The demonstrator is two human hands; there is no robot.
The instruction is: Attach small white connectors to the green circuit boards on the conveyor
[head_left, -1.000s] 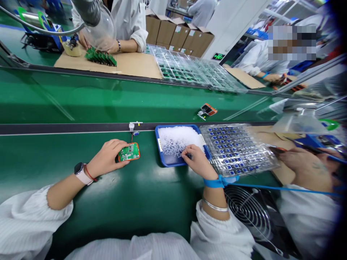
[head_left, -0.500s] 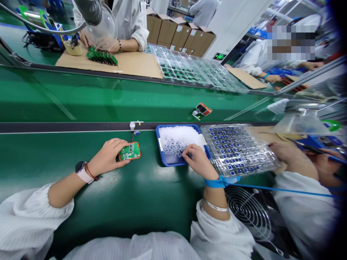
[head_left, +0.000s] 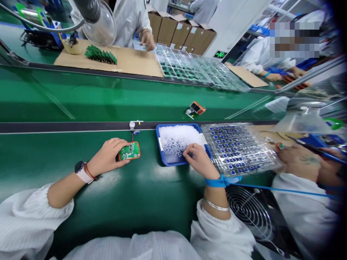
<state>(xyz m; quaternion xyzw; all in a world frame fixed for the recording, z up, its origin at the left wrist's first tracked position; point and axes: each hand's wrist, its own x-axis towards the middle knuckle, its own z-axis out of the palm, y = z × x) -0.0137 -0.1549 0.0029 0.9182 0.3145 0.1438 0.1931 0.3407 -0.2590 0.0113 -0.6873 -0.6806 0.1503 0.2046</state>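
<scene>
one circuit board (head_left: 130, 151) sits on the desk (head_left: 127, 202), clasped by the left hand (head_left: 110, 153); the right hand (head_left: 200, 159) curls at the blue tray (head_left: 175, 164) of white pellets (head_left: 181, 134), its grip unclear from here.

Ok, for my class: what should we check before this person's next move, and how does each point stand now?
1. Left hand on the circuit board: ok, fingers and thumb at its left end.
2. Board's green face visible: ok, facing up in its orange frame.
3. Right hand at the blue tray: ok, fingertips over its right part.
4. White piece pinched in those fingertips: cannot tell, too small.
5. Blue wrist strap worn: ok, on the right wrist.
6. Board and tray apart: ok, bench between them.
</scene>
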